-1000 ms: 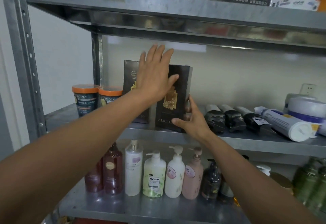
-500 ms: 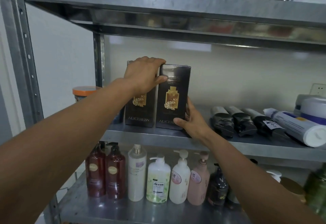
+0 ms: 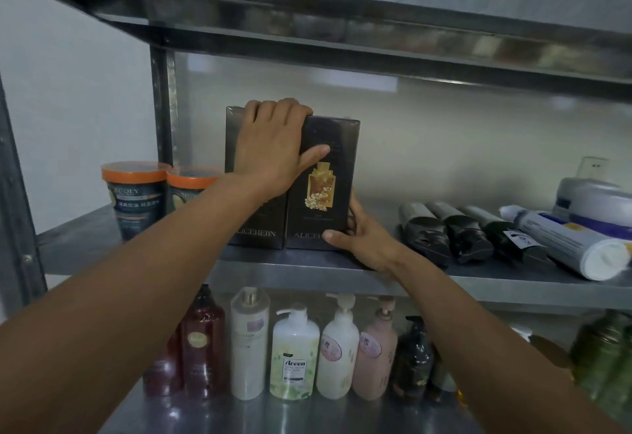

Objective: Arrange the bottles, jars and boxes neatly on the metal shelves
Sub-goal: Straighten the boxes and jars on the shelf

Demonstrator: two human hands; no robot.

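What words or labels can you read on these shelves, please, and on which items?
"ALICEHEBN": left black box.
"ALICE", rest hidden by right hand: right black box.
"ZCOLY": left orange-lidded jar.
"Aceen" (unsure): green-white pump bottle.
Other labels too small or blurred.

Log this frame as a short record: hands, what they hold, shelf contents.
left hand: fingers curled over top of left box, thumb on right box front
right hand: grips right box at lower right corner
boxes: upright, side by side on middle shelf
left of boxes: two orange-lidded tubs
right of boxes: three black tubes, one white tube, lying down
lower shelf: row of upright pump bottles
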